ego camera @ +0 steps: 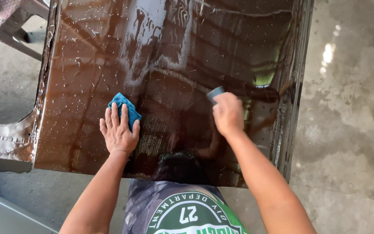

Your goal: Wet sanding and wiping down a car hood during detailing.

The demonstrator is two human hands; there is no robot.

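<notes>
A large glossy dark brown metal panel [169, 52], wet and streaked, lies flat in front of me. My left hand [118, 130] presses flat, fingers spread, on a blue cloth [124, 106] at the panel's near left. My right hand [228, 113] is closed around a small grey sanding block [215, 92], held against the wet surface near the panel's right side. The block's lower part is hidden by my fingers.
The panel's right edge [297, 86] borders a grey concrete floor [351, 121] with wet patches. A bare silvery panel piece [5, 141] juts out at the left. A stool or stand leg [18, 30] shows at the top left. A grey surface [5, 216] sits at the bottom left.
</notes>
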